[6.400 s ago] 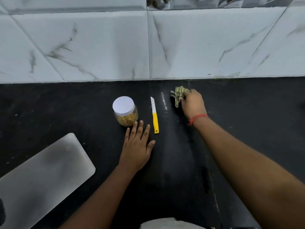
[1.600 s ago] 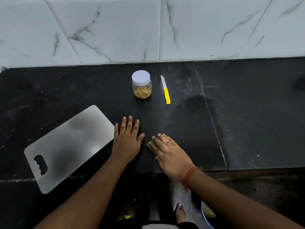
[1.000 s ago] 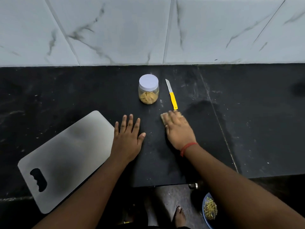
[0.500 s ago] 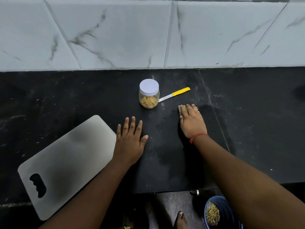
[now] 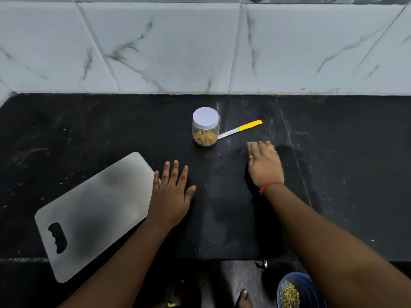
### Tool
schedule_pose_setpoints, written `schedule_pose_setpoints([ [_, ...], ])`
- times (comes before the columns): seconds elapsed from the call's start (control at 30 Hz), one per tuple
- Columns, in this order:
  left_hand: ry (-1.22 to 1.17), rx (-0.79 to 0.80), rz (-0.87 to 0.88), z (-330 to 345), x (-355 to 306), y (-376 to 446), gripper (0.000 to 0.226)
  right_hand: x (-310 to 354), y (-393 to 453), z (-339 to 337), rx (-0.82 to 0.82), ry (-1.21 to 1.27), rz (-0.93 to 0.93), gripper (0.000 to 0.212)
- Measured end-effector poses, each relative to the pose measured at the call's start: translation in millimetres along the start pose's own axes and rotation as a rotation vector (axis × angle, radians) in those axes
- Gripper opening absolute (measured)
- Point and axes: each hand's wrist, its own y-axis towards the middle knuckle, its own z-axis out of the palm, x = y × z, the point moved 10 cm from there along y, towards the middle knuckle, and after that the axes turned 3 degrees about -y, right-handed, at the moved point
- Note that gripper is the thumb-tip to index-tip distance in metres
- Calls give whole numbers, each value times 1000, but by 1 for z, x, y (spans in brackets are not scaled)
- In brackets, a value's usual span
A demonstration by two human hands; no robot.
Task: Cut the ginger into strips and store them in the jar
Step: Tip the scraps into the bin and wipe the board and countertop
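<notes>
— Where does the jar point(image 5: 205, 127) stand?
— Upright on the black counter point(image 5: 333, 174), white lid on, ginger strips point(image 5: 205, 138) inside. The yellow-handled knife point(image 5: 240, 129) lies just right of the jar, blade tip towards it.
— And the hands?
— The left hand point(image 5: 171, 194) lies flat, fingers spread, nearer than the jar. The right hand point(image 5: 264, 163) presses flat, blurred, right of the jar. The steel board point(image 5: 95, 214) lies left.

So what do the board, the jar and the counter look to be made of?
Board: likely brushed steel, grey with a soft sheen. Jar: clear, plastic or glass, contents visible; white lid looks plastic. Counter: dark polished stone, faintly veined.
</notes>
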Motion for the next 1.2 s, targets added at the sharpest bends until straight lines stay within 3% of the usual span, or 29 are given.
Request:
schedule_pose_setpoints([
  [0.03,3,-8,-17,-2,4,-2,80,-13,-4,1,-5,8,155,54],
  [0.07,7,-9,-35,-3,10,-5,81,2,-13,4,10,-5,139,54],
  [0.17,-8,5,-81,-2,19,-9,83,86,-49,8,2,-29,-446,54],
  [0.2,-5,13,-88,-1,19,-10,83,88,-51,8,10,-31,-511,53],
  [0.3,-8,9,-81,0,16,-14,83,69,-32,-1,-11,21,-178,54],
  [0.33,-8,7,-81,0,16,-16,82,85,-37,1,-4,17,-193,55],
  [0.43,18,25,-83,0,21,-20,83,138,-57,2,-21,32,-538,52],
  [0.53,-11,-5,-106,-2,30,-22,82,109,-37,-4,-23,91,-138,53],
  [0.57,-14,-9,-113,-2,34,-25,81,119,-40,-2,-25,98,-130,53],
  [0.67,-17,-15,-124,-2,46,-32,82,180,-62,5,-15,110,-543,53],
  [0.8,-11,-35,-168,-5,71,-37,79,178,-48,-2,-27,170,-378,52],
  [0.9,-25,-91,-175,-8,91,-43,75,218,-60,-1,-11,179,-649,50],
  [1.0,-40,-89,-199,-6,104,-45,75,221,-39,-2,10,236,-432,49],
  [1.1,-64,-93,-174,-5,103,-47,75,255,-48,-2,-11,199,-615,48],
  [1.13,-61,-103,-159,-7,103,-48,74,251,-43,-3,-17,201,-589,49],
  [1.2,-62,-117,-159,-9,112,-50,73,233,-28,-1,0,203,-394,52],
])
